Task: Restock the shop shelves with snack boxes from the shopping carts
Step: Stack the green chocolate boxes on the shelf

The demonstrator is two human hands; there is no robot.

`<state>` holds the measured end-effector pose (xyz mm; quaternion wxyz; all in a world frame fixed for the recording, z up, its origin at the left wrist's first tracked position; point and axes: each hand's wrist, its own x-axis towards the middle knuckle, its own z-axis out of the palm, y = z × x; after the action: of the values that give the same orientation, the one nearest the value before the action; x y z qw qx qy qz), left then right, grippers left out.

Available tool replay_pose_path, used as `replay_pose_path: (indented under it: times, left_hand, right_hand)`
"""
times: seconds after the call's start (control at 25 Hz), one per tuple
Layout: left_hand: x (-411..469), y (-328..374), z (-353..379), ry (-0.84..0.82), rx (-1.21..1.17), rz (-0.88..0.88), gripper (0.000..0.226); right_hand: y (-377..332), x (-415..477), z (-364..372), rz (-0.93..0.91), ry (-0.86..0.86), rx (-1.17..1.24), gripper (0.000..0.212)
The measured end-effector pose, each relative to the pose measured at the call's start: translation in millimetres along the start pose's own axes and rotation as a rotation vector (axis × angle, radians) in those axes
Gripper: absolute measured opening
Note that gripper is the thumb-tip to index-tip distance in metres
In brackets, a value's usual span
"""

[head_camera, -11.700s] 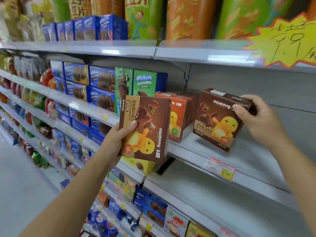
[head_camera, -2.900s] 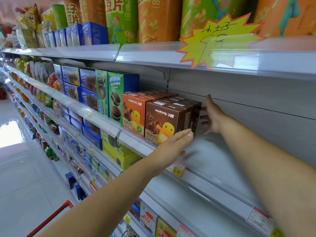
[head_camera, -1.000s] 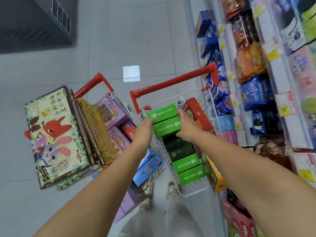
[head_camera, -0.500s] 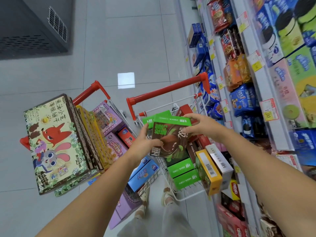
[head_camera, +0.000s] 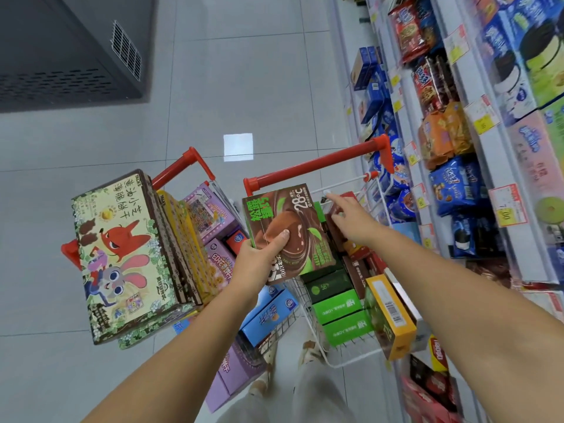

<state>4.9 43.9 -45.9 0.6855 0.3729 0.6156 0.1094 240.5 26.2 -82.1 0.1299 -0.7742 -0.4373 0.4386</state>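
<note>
While my left hand [head_camera: 259, 262] grips a brown-and-green snack box [head_camera: 294, 227] printed "28°C" just above the right cart [head_camera: 314, 166], my right hand [head_camera: 348, 219] hovers over the cart's boxes, fingers loose, holding nothing; dark green box [head_camera: 328, 285] reads "58"

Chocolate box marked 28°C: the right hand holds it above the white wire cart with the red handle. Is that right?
No. In the head view the left hand grips the chocolate box above the white wire cart; the right hand holds nothing, its fingers extended toward the cart.
</note>
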Motion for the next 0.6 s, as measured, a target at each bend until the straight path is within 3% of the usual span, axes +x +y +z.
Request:
replay_pose_path:
  times: [0.16, 0.36, 0.48, 0.6]
  left_hand:
    - [9.1, -1.7, -10.6, 0.049, -0.056, -0.017, 0.095]
    - [16.4, -2.0, -14.4, 0.084, -0.139, -0.031, 0.099]
    - [17.3, 1.8, -11.5, 0.104, -0.159, -0.022, 0.095]
    - [11.4, 7.5, -10.5, 0.086, -0.181, -0.012, 0.09]
  right_hand:
    - [2.6, 14.0, 29.2, -0.041, -0.121, -0.422, 0.075]
    - [-3.8, 14.8, 47.5, -0.189, 0.029, -0.528, 0.063]
    - [-0.9, 12.3, 48.0, -0.198, 0.094, -0.471, 0.065]
    - [2.1, -11.7, 27.4, -0.08, 0.228, -0.123, 0.057]
